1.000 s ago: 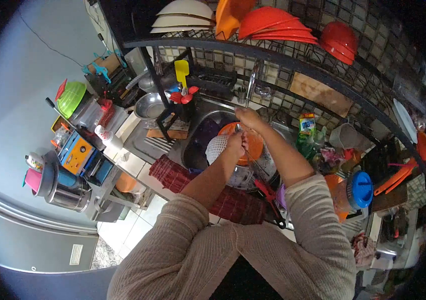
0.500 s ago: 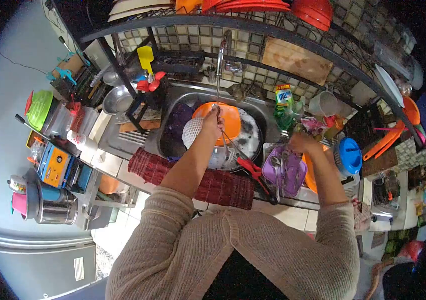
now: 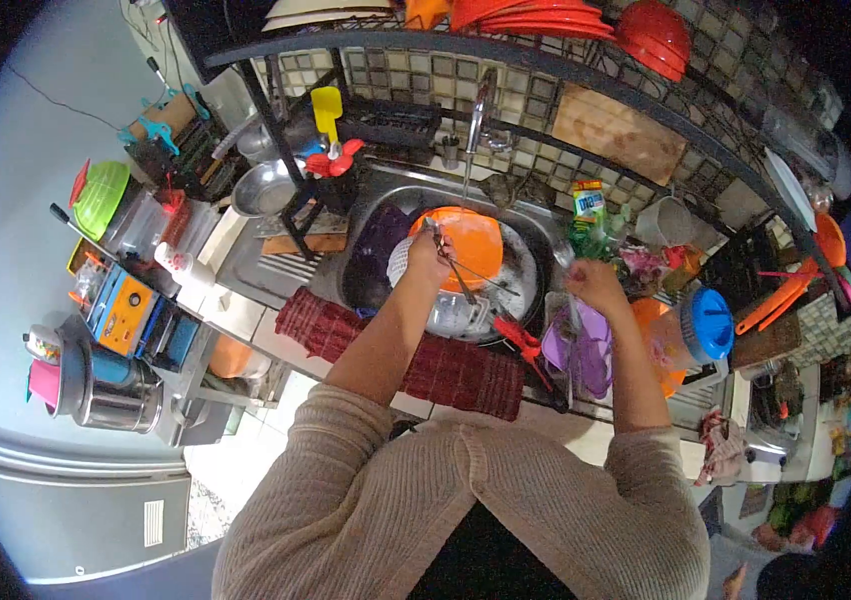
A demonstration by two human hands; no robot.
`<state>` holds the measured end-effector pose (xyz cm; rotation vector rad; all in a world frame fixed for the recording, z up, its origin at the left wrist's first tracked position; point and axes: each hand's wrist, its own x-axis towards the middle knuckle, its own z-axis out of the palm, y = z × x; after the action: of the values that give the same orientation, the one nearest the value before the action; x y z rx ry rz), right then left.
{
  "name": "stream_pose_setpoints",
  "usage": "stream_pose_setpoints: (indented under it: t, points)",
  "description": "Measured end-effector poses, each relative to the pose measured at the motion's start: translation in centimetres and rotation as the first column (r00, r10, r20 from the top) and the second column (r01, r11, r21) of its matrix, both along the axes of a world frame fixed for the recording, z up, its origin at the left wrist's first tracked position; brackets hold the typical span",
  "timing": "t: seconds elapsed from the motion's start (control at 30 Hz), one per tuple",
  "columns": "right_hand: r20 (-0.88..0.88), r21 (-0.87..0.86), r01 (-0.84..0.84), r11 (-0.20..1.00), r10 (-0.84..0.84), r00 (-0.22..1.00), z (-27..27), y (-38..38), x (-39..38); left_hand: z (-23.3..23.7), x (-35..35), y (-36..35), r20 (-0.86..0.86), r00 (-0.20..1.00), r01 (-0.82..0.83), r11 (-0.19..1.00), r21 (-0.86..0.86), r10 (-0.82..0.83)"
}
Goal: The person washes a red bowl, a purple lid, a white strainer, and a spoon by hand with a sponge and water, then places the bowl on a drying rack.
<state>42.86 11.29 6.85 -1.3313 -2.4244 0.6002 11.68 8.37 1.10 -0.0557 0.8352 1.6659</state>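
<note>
Over the sink, my left hand (image 3: 432,258) is closed around several thin utensils (image 3: 458,275), whose ends point down and to the right. Below it are an orange basin (image 3: 473,243), a white mesh item and a pan with soapy water (image 3: 518,275). Running water falls from the faucet (image 3: 480,110) just behind. My right hand (image 3: 596,287) is closed on a long thin metal utensil (image 3: 573,345) above a purple container (image 3: 594,350). Red-handled tongs or scissors (image 3: 519,335) lie between the sink and that container.
A dark red cloth (image 3: 461,375) lies along the counter's front edge. On the right stand a blue-lidded container (image 3: 710,325) and a green soap bottle (image 3: 589,215). The black rack (image 3: 506,50) arches over the sink, with metal bowls (image 3: 266,188) at its left.
The view has shifted, so the scene sits further right. My right hand has lifted slightly, and a long utensil now shows hanging from it over the purple container.
</note>
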Motion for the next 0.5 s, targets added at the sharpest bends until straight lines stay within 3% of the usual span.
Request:
stream_pose_setpoints:
  t: [0.03, 0.07, 0.1, 0.17, 0.2, 0.27, 0.33, 0.4, 0.47, 0.5]
  points:
    - [-0.068, 0.073, -0.057, 0.996, 0.062, 0.996, 0.3, 0.4, -2.3, -0.3, -0.4, -0.6, 0.063, 0.998, -0.017, 1.000, -0.001, 0.017]
    - [-0.026, 0.112, -0.078, 0.991, 0.081, 0.996, 1.2, 0.2, -5.1, -0.5, -0.7, -1.2, 0.127, 0.991, -0.034, 0.999, 0.000, 0.033]
    - [-0.317, -0.113, -0.186, 0.976, 0.142, 0.938, -1.6, 2.1, -7.3, -0.5, -0.8, -1.8, 0.126, 0.991, -0.044, 0.999, 0.000, 0.044]
    - [-0.581, -0.529, -0.345, 0.775, -0.034, 0.813, -3.7, 3.8, -12.6, -0.3, -1.3, -3.0, 0.175, 0.983, -0.048, 0.999, -0.005, 0.048]
    - [-0.588, -0.522, -0.362, 0.772, -0.018, 0.809, -4.6, 3.9, -14.6, -0.7, -1.7, -3.4, 0.167, 0.984, -0.064, 0.998, -0.001, 0.063]
    - [-0.723, -0.639, -0.449, 0.625, -0.287, 0.628, -5.6, 4.4, -18.3, -1.0, -2.6, -4.3, 0.207, 0.978, -0.022, 0.999, -0.048, 0.031]
    - [-0.685, -0.672, -0.433, 0.601, -0.283, 0.671, -6.3, 4.9, -20.6, -0.8, -3.7, -5.7, 0.267, 0.963, -0.026, 0.999, -0.029, 0.033]
    - [-0.699, -0.696, -0.451, 0.560, -0.384, 0.603, -7.4, 4.9, -21.8, -1.2, -4.9, -6.7, 0.185, 0.981, -0.048, 0.997, -0.056, 0.058]
    - [-0.685, -0.701, -0.442, 0.560, -0.355, 0.636, -6.8, 4.3, -22.4, -1.5, -5.8, -7.7, 0.194, 0.977, -0.092, 0.996, -0.012, 0.092]
    - [-0.691, -0.711, -0.454, 0.536, -0.413, 0.593, -6.6, 4.0, -22.3, -1.7, -6.3, -7.9, 0.223, 0.970, -0.107, 0.994, 0.009, 0.102]
